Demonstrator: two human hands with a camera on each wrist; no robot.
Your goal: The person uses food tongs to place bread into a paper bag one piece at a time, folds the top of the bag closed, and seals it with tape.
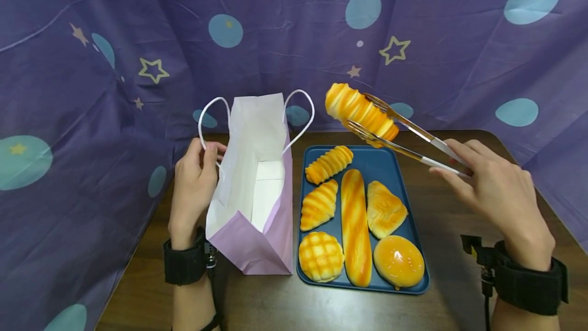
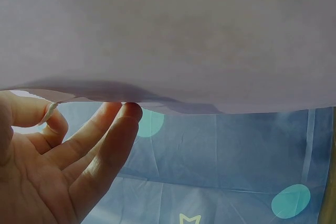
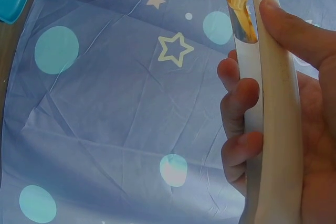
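Observation:
A lilac paper bag (image 1: 257, 249) with a white interior stands open-topped at left centre, its white cord handles raised. My left hand (image 1: 195, 178) pinches the nearer cord handle (image 2: 51, 112) at the bag's left side. With my right hand (image 1: 503, 190) I grip white-handled metal tongs (image 1: 443, 148); the right wrist view shows thumb and fingers wrapped round both handles (image 3: 281, 108). Between the tong tips a golden spiral bread roll (image 1: 356, 109) is held in the air, above the far edge of the blue tray (image 1: 382, 168).
On the tray lie another spiral roll (image 1: 329, 165), a croissant (image 1: 319, 206), a long loaf (image 1: 354, 229), a triangular pastry (image 1: 385, 209), a crosshatched bun (image 1: 320, 257) and a sesame bun (image 1: 398, 262). Behind the brown table (image 1: 353, 313) hangs a purple patterned cloth (image 1: 294, 29).

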